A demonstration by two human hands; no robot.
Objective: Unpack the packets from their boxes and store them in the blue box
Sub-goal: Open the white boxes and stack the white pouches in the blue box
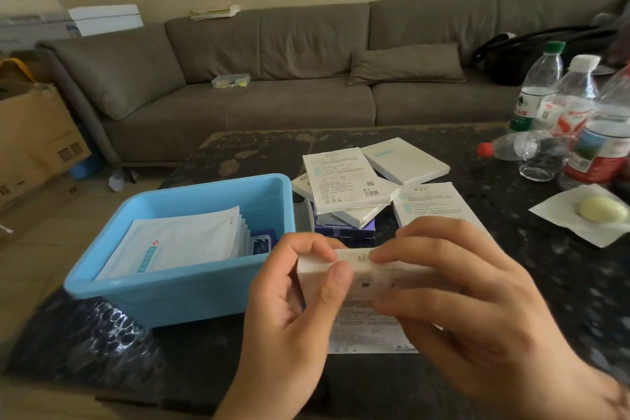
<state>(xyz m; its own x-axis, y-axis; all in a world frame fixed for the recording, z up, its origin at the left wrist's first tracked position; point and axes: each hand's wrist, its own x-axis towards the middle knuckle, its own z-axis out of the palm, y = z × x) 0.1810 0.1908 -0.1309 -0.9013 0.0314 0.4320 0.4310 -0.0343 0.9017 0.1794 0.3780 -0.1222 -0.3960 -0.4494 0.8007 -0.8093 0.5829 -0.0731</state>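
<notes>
Both hands hold a flat white box [368, 314] upright over the table's near edge. My left hand [296, 310] pinches its top left corner between thumb and fingers. My right hand [470, 310] grips its right side, fingertips curled on the top flap. The blue box [177, 297] sits to the left, with several white packets [180, 242] lying inside it. Behind my hands lies a loose pile of white boxes [344, 184], one more white box [405, 160] at the back and another [433, 204] just past my right hand.
Several plastic water bottles [572, 106] stand at the table's right, one lying down [511, 147]. A yellowish lump on a white napkin [579, 218] is at the right edge. A grey sofa [272, 78] is behind, a cardboard carton [34, 140] at left.
</notes>
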